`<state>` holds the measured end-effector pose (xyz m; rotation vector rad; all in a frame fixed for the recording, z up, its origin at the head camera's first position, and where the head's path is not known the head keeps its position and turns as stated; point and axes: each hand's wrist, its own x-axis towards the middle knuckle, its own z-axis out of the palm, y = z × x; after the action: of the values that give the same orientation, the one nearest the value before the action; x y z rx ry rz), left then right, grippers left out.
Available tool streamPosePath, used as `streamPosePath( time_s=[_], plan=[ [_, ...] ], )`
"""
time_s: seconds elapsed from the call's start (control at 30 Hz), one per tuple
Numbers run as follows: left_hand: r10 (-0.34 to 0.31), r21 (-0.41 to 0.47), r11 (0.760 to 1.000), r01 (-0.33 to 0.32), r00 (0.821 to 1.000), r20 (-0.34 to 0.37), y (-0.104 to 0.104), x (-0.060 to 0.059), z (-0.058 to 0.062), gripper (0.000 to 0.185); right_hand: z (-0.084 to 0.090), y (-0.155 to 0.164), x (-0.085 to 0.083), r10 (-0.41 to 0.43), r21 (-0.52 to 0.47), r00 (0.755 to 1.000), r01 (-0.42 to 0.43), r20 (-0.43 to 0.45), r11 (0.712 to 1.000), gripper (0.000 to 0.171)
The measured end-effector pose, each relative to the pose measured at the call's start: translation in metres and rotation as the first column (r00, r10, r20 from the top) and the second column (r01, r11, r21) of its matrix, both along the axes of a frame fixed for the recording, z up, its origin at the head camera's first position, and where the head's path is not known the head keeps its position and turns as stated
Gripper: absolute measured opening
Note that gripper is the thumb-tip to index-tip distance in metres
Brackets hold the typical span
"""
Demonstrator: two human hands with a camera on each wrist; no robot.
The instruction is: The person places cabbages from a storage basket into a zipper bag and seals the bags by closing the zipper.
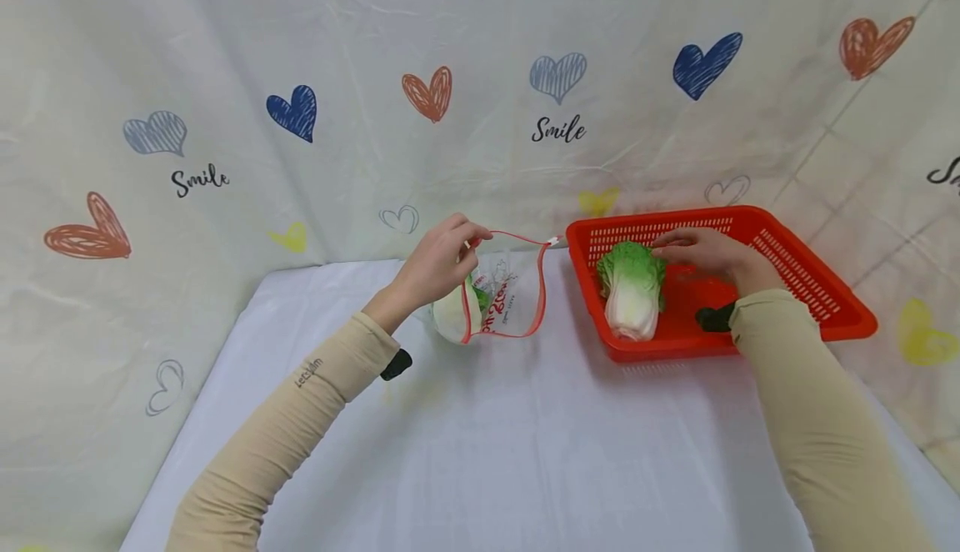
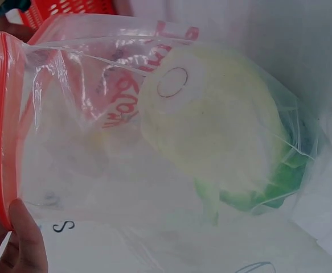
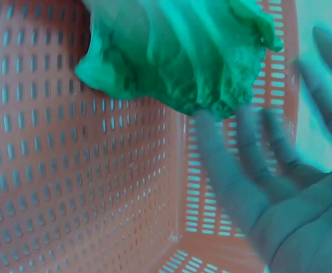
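My left hand (image 1: 442,256) pinches the red zip rim of a clear plastic bag (image 1: 506,293) and holds its mouth up above the white table. Inside the bag lies a pale cabbage (image 2: 217,131) with green leaves at its far end; my fingertips (image 2: 23,239) grip the red strip. My right hand (image 1: 701,250) reaches into the red basket (image 1: 817,285) with fingers straight, its fingertips (image 3: 222,153) at the leafy top of a second cabbage (image 1: 632,289) that lies there. It holds nothing.
The white table (image 1: 525,452) runs toward me between my arms. A heart-printed cloth (image 1: 300,110) hangs behind and drapes both sides. The basket sits at the table's right back corner, close to the bag's mouth.
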<state>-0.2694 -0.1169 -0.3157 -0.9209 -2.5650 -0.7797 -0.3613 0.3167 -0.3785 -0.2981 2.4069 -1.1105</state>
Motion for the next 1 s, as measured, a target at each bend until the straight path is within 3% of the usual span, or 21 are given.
streamPosePath(
  time_s=[0.07, 0.17, 0.27, 0.5, 0.6, 0.8, 1.0],
  plan=[
    [0.001, -0.002, 1.0, -0.001, 1.0, 0.003, 0.001, 0.0, 0.0, 0.033, -0.004, 0.0, -0.001, 0.008, 0.022, 0.996, -0.01, 0.091, 1.0, 0.069],
    [0.0, -0.002, 1.0, 0.0, 1.0, 0.003, 0.001, 0.0, 0.0, 0.032, -0.007, -0.005, 0.001, 0.082, 0.04, 0.972, -0.093, 0.219, 0.995, 0.084],
    [-0.003, 0.0, 1.0, 0.003, 1.0, 0.005, 0.001, 0.0, -0.001, 0.032, -0.009, -0.015, 0.002, 0.12, 0.006, 0.953, -0.127, 0.276, 0.992, 0.092],
    [-0.009, -0.001, 1.0, 0.009, 1.0, 0.002, 0.001, 0.0, -0.001, 0.032, -0.008, -0.048, 0.001, 0.078, -0.004, 0.988, -0.078, 0.136, 0.997, 0.087],
    [-0.002, -0.001, 1.0, 0.002, 1.0, 0.002, 0.001, 0.0, -0.001, 0.032, -0.004, -0.053, 0.0, 0.055, -0.014, 0.99, -0.054, 0.129, 0.998, 0.082],
    [-0.007, 0.006, 1.0, 0.007, 1.0, -0.005, 0.0, 0.0, -0.001, 0.032, 0.007, -0.04, 0.002, 0.028, -0.038, 0.995, -0.025, 0.096, 0.999, 0.081],
    [-0.009, 0.001, 1.0, 0.009, 1.0, 0.001, 0.0, 0.001, -0.002, 0.032, 0.002, -0.027, 0.004, 0.1, -0.022, 0.993, -0.099, 0.06, 0.995, 0.064]
  ],
)
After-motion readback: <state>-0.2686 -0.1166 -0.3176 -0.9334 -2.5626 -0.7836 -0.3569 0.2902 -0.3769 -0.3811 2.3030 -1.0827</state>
